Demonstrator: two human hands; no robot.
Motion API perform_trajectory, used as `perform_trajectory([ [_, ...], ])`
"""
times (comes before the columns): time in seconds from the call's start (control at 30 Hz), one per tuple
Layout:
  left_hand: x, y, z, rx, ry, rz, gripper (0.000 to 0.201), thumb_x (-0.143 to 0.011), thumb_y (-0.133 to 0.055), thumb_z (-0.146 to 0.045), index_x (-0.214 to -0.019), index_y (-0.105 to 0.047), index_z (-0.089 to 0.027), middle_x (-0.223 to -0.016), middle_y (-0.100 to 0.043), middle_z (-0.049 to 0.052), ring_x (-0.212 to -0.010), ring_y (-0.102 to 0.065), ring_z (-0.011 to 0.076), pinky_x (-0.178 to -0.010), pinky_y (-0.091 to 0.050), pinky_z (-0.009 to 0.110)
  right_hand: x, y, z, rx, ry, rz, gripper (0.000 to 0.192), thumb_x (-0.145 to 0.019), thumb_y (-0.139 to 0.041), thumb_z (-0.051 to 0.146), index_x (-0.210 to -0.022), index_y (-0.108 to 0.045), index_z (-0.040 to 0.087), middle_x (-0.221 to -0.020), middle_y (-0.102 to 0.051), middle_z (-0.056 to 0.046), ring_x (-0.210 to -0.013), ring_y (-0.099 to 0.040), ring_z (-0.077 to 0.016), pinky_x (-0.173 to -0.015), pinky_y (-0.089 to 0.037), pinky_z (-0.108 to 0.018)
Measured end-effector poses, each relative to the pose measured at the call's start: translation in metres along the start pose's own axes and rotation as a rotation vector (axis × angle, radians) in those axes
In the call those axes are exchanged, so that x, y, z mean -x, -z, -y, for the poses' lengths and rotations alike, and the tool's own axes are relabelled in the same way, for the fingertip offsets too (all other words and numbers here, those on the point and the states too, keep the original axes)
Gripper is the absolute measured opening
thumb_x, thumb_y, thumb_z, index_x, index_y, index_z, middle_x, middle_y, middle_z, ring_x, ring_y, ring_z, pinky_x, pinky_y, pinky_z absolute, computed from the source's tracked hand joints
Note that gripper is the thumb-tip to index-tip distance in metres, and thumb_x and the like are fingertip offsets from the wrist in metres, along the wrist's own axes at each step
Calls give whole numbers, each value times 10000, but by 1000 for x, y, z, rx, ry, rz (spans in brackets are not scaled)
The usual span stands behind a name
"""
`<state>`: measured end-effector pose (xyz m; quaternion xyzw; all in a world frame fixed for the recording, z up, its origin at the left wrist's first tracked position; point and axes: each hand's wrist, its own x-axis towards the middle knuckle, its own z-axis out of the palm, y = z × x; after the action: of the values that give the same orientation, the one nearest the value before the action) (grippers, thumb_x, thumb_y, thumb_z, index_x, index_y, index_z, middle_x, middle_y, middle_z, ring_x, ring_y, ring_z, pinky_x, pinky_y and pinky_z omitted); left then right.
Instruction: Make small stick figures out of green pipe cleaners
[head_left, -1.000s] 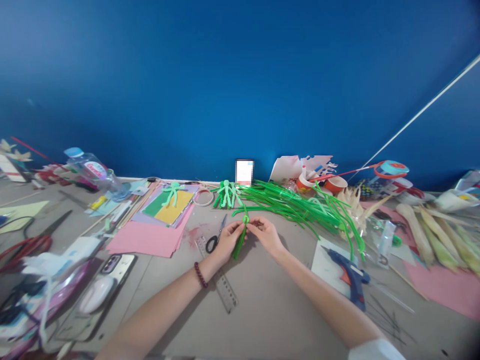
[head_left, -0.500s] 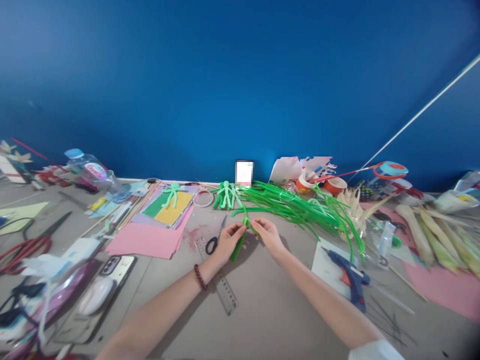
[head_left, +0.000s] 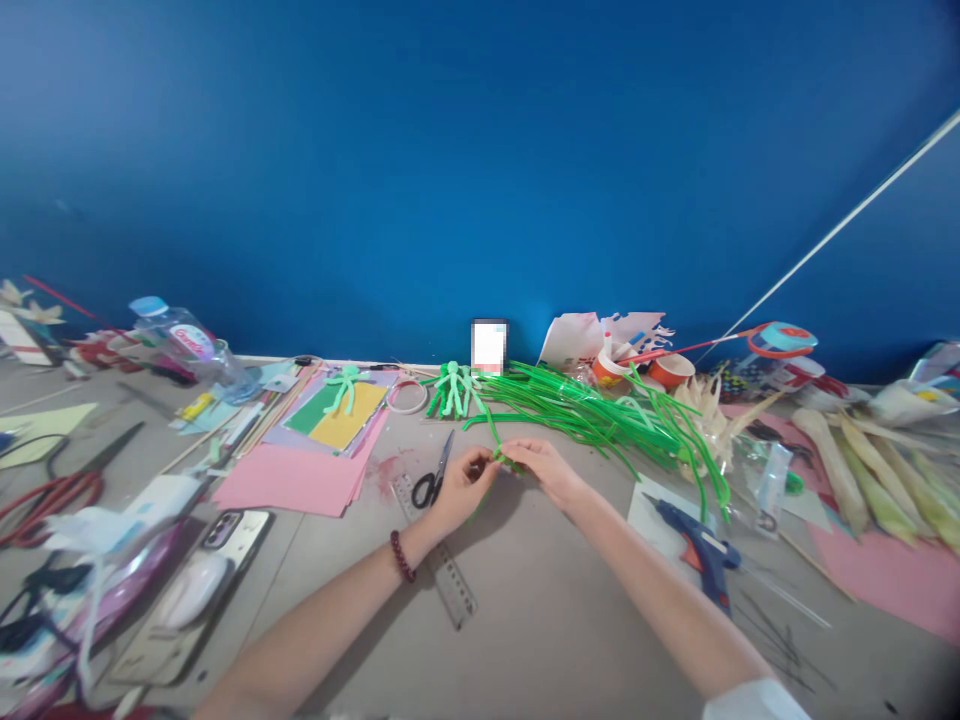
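Note:
Both hands meet at the middle of the table, pinching a green pipe cleaner (head_left: pixel 494 428) whose one end sticks up and away. My left hand (head_left: pixel 466 484), with a beaded bracelet at the wrist, is closed on it. My right hand (head_left: pixel 546 468) is closed on the same piece from the other side; the fingers hide most of its shape. Just left of my left hand lie black-handled scissors (head_left: pixel 433 480) and a clear ruler (head_left: pixel 450 588), partly under my wrist. Beyond the hands is a bundle of green pipe cleaners (head_left: pixel 577 405). Small green pipe-cleaner figures (head_left: pixel 451 390) stand behind.
Pink paper sheets (head_left: pixel 289 478) and another green figure (head_left: pixel 345 388) lie to the left, near a phone (head_left: pixel 232 530) and a white mouse (head_left: pixel 195 592). On the right are a blue glue gun (head_left: pixel 701 550), paper cups (head_left: pixel 670 371) and corn husks (head_left: pixel 862 470). A blue wall (head_left: pixel 480 180) rises behind.
My fingers have closed in around the green pipe cleaner, covering more of it. My left hand has turned and moved slightly right; my right hand has shifted a little to the right.

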<state>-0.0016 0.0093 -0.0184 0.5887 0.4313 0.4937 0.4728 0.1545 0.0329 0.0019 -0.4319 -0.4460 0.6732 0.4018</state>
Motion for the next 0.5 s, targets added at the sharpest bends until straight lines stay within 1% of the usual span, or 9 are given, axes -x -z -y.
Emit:
perform_trajectory([
  [0.1, 2, 2, -7, -161, -107, -16, 234, -795, -563, -376, -694, -594, -166, -638, -524, 5, -605, -451, 122, -577, -359, 232, 2, 0, 6, -30, -65, 17, 225, -592, -759, 348, -682, -698, 151, -642, -608, -1, -576, -469, -99, -577, -324, -246],
  [0.17, 3, 3, -9, -215, -150, -15, 225, -803, -552, -368, -701, -605, -174, -638, -516, 7, -601, -442, 129, -583, -352, 239, 4, -1, 7, -74, -81, 49, 209, -603, -753, 336, -667, -694, 146, -665, -615, -11, -602, -484, -105, -589, -337, -250],
  [0.23, 4, 3, -10, -234, -172, -16, 217, -808, -545, -366, -720, -614, -180, -655, -521, 13, -609, -444, 136, -590, -349, 245, 4, -2, 7, -138, -91, 79, 187, -612, -751, 315, -660, -688, 145, -691, -619, -15, -633, -500, -112, -609, -353, -253],
  [0.37, 3, 4, -7, -250, -211, -3, 221, -822, -529, -355, -709, -612, -184, -670, -522, 23, -639, -458, 148, -608, -352, 253, 5, -4, 6, -276, -112, 147, 133, -617, -752, 252, -655, -673, 151, -674, -596, -5, -653, -504, -115, -629, -377, -250],
  [0.5, 1, 6, -6, -289, -243, 9, 221, -841, -509, -320, -694, -600, -183, -683, -535, 29, -639, -462, 149, -611, -357, 259, 4, -7, 4, -354, -150, 146, 141, -594, -756, 234, -678, -676, 154, -708, -600, -9, -678, -517, -120, -656, -398, -249],
])
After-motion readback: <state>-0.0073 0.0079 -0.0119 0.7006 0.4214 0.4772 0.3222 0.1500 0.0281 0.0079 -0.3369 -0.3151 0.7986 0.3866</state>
